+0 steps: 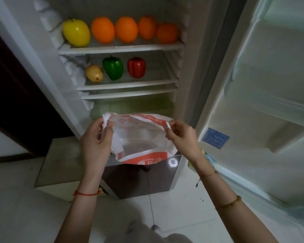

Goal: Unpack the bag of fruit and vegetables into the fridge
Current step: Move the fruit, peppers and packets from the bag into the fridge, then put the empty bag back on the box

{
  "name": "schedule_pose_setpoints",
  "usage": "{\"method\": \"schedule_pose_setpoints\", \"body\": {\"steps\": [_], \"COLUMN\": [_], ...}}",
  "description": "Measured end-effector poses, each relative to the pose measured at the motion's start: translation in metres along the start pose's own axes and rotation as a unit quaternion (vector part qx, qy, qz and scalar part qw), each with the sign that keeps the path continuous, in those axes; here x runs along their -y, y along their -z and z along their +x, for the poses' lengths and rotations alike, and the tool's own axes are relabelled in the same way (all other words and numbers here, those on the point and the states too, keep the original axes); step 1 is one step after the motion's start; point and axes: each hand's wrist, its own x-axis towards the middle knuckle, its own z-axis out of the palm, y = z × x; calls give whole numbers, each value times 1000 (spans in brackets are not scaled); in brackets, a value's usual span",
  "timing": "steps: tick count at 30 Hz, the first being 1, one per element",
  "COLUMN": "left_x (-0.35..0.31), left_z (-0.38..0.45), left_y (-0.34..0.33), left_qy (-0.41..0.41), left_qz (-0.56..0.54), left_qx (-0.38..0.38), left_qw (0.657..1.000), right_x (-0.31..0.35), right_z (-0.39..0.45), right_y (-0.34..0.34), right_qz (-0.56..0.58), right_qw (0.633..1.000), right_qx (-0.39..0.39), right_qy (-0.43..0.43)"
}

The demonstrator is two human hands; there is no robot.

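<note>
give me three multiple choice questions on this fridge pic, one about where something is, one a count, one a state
1. Where is the green pepper?
A. top shelf, beside the oranges
B. second shelf, between the small yellowish fruit and the red pepper
C. in the door rack

2. How many oranges are on the top shelf?
A. two
B. four
C. six

3. What state is the plastic bag in?
A. tied shut on the floor
B. held open by the left hand and right hand
C. hanging on the door

Answers: 1 B, it stands between those two. 2 B, four oranges sit right of the yellow fruit. 3 B, each hand pinches one side of its mouth.
</note>
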Motion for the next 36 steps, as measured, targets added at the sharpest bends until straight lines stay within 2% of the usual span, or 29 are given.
{"method": "schedule_pose_setpoints", "body": {"steps": [5, 11, 19, 24, 30, 36], "left_x": [5, 9, 38, 66, 101, 136], "left_z": [-15, -34, -58, -64, -46, 4], "left_y": [34, 69, 123, 164, 222, 284], "left_qy": [35, 55, 105, 131, 178, 202], "left_qz": [-2, -4, 78, 144, 130, 134], "left_qx": [-68, -107, -164, -186, -211, -185], "left_qw": [997, 993, 978, 963, 952, 952], "right_x": [30, 47, 53, 64, 90, 122], "right_z": [3, 2, -4, -3, 7, 27], "right_y": [-15, -49, -119, -176, -258, -351], "right_qz": [48, 73, 69, 57, 27, -17], "right_qw": [998, 990, 973, 958, 934, 929], "right_qx": [38, 112, 218, 279, 353, 365], "right_qy": [25, 41, 34, 25, 40, 64]}}
